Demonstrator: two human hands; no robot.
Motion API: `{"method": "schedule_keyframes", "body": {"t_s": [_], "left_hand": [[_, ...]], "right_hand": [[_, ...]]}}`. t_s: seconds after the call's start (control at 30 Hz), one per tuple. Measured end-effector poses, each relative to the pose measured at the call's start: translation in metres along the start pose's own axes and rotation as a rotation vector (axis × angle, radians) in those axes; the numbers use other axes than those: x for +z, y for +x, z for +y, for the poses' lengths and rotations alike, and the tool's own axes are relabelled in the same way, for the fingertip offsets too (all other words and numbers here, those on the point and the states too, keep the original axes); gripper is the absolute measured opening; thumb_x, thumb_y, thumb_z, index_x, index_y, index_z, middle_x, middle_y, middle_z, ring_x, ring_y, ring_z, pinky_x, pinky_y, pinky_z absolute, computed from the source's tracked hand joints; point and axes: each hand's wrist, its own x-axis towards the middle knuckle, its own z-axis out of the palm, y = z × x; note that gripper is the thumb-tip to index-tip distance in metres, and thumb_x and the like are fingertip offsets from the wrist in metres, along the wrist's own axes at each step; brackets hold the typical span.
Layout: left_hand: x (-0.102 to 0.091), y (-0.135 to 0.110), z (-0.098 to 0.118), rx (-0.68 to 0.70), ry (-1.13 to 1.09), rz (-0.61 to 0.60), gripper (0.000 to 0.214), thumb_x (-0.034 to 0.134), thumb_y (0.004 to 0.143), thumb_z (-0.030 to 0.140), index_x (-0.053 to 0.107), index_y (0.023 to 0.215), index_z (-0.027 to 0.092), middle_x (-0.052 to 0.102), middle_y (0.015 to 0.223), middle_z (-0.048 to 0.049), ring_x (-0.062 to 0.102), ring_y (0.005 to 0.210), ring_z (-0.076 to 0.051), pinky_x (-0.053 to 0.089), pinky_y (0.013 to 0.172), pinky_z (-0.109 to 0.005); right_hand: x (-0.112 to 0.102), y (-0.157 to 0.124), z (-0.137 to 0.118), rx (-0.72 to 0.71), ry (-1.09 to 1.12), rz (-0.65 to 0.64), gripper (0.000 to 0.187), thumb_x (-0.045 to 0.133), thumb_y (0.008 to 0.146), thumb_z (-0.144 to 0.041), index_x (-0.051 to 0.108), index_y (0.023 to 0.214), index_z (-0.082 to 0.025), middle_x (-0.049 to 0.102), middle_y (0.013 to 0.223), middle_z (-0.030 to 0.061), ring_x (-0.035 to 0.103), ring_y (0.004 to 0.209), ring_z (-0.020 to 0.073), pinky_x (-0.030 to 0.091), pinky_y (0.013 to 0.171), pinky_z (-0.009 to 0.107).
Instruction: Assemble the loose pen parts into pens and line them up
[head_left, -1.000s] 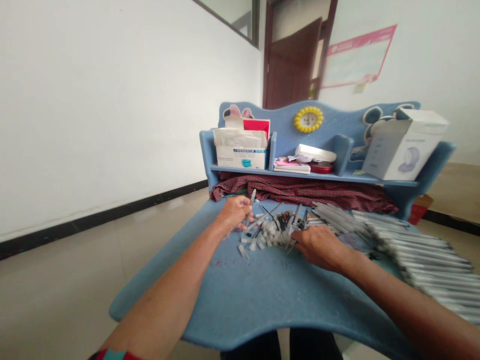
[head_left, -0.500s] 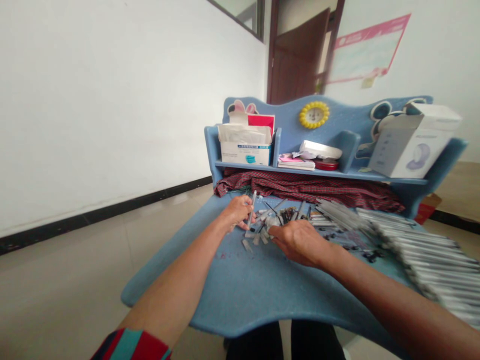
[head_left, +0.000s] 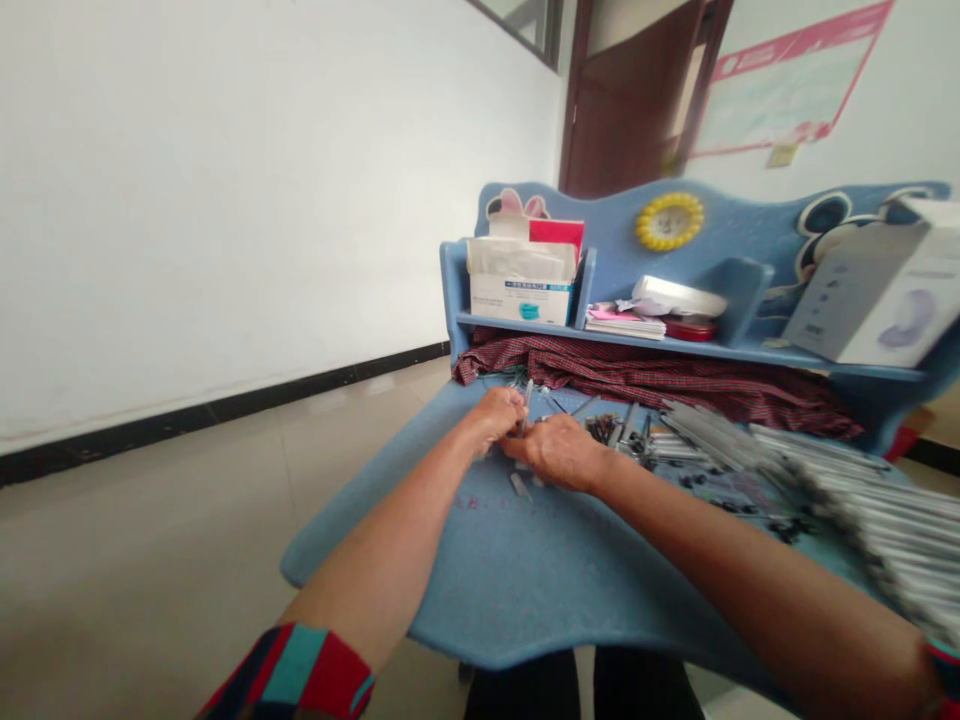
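My left hand (head_left: 498, 415) is closed around a slim grey pen barrel (head_left: 527, 397) that stands nearly upright over the blue desk (head_left: 525, 560). My right hand (head_left: 559, 452) lies right beside it, fingers curled and touching the left hand near the barrel's base; what they pinch is hidden. A small clear cap (head_left: 519, 486) lies on the desk just below both hands. A heap of small pen parts (head_left: 615, 430) sits to the right of my hands.
Rows of grey pens (head_left: 847, 490) cover the desk's right side. A red checked cloth (head_left: 675, 380) lies under the shelf (head_left: 675, 345), which holds a white box (head_left: 521, 285), papers and a large white carton (head_left: 877, 295). A brown door (head_left: 630, 100) stands behind.
My right hand has moved left from the heap of parts until it meets my left hand at the barrel. The camera has swung left and closer.
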Motion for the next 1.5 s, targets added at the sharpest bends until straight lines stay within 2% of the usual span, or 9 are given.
{"method": "schedule_keyframes", "body": {"t_s": [0.4, 0.67, 0.77, 0.9, 1.03, 1.13, 1.23, 1.37, 1.5], "left_hand": [[-0.001, 0.001, -0.005, -0.024, -0.033, -0.014, 0.01, 0.056, 0.072, 0.007, 0.052, 0.068, 0.015, 0.044, 0.044, 0.0068, 0.042, 0.04, -0.009, 0.031, 0.04, -0.018], [-0.001, 0.001, -0.004, 0.008, -0.074, -0.014, 0.01, 0.057, 0.068, 0.006, 0.053, 0.066, 0.015, 0.045, 0.042, 0.0063, 0.043, 0.039, -0.009, 0.03, 0.04, -0.018], [-0.001, -0.001, -0.001, 0.029, -0.119, -0.02, 0.011, 0.059, 0.067, 0.007, 0.056, 0.074, 0.015, 0.048, 0.045, 0.0059, 0.045, 0.04, -0.009, 0.032, 0.041, -0.018], [0.0, -0.003, 0.004, 0.061, -0.188, -0.026, 0.031, 0.06, 0.066, 0.008, 0.059, 0.096, 0.014, 0.052, 0.049, 0.0052, 0.045, 0.041, -0.009, 0.033, 0.042, -0.019], [0.001, -0.007, 0.011, 0.112, -0.263, -0.05, 0.055, 0.059, 0.063, 0.006, 0.054, 0.117, 0.016, 0.057, 0.055, 0.0046, 0.047, 0.043, -0.008, 0.034, 0.045, -0.018], [-0.001, -0.013, 0.015, 0.156, -0.362, -0.137, 0.062, 0.06, 0.062, 0.01, 0.051, 0.123, 0.018, 0.056, 0.055, 0.0049, 0.045, 0.041, -0.007, 0.032, 0.043, -0.018], [-0.002, -0.018, 0.017, 0.176, -0.416, -0.251, 0.052, 0.063, 0.061, 0.018, 0.058, 0.112, 0.015, 0.054, 0.052, 0.0038, 0.044, 0.038, -0.008, 0.031, 0.039, -0.018], [0.001, -0.019, 0.019, 0.213, -0.423, -0.309, 0.017, 0.063, 0.059, 0.024, 0.061, 0.071, 0.011, 0.054, 0.05, 0.0007, 0.049, 0.039, -0.01, 0.037, 0.037, -0.02], [0.003, -0.024, 0.026, 0.231, -0.454, -0.371, 0.019, 0.062, 0.065, 0.03, 0.055, 0.06, 0.012, 0.056, 0.05, -0.0019, 0.054, 0.041, -0.012, 0.042, 0.04, -0.022]], "right_hand": [[0.005, 0.014, 0.0, -0.198, -0.085, -0.012, 0.026, 0.044, 0.083, -0.008, 0.069, 0.085, -0.014, 0.07, 0.074, 0.0119, 0.065, 0.073, 0.023, 0.04, 0.056, 0.027], [0.003, 0.013, 0.003, -0.28, -0.146, 0.004, 0.028, 0.039, 0.086, -0.009, 0.065, 0.095, -0.013, 0.069, 0.078, 0.0119, 0.064, 0.073, 0.0224, 0.04, 0.058, 0.029], [-0.001, 0.007, 0.007, -0.293, -0.162, 0.044, 0.029, 0.035, 0.088, -0.011, 0.062, 0.099, -0.013, 0.068, 0.086, 0.0115, 0.062, 0.076, 0.0205, 0.04, 0.06, 0.029], [-0.009, -0.005, 0.01, -0.288, -0.149, 0.141, 0.027, 0.035, 0.09, -0.014, 0.06, 0.098, -0.013, 0.066, 0.087, 0.0115, 0.059, 0.077, 0.0195, 0.038, 0.062, 0.029], [-0.017, -0.016, 0.014, -0.204, -0.053, 0.194, 0.024, 0.037, 0.088, -0.016, 0.06, 0.096, -0.014, 0.066, 0.083, 0.0094, 0.057, 0.07, 0.0169, 0.034, 0.058, 0.027], [-0.023, -0.022, 0.018, -0.106, 0.087, 0.26, 0.026, 0.039, 0.084, -0.013, 0.058, 0.102, -0.016, 0.067, 0.087, 0.0072, 0.056, 0.066, 0.0135, 0.032, 0.057, 0.024], [-0.027, -0.027, 0.022, -0.044, 0.231, 0.349, 0.03, 0.04, 0.083, -0.011, 0.056, 0.107, -0.018, 0.067, 0.087, 0.0047, 0.057, 0.067, 0.0123, 0.032, 0.059, 0.022], [-0.036, -0.031, 0.025, 0.001, 0.3, 0.405, 0.023, 0.041, 0.084, -0.016, 0.058, 0.101, -0.018, 0.066, 0.078, 0.0027, 0.056, 0.064, 0.0123, 0.032, 0.058, 0.022], [-0.053, -0.038, 0.027, 0.109, 0.325, 0.443, 0.022, 0.038, 0.087, -0.02, 0.058, 0.096, -0.015, 0.061, 0.069, 0.0018, 0.049, 0.057, 0.0104, 0.032, 0.056, 0.022]]}}
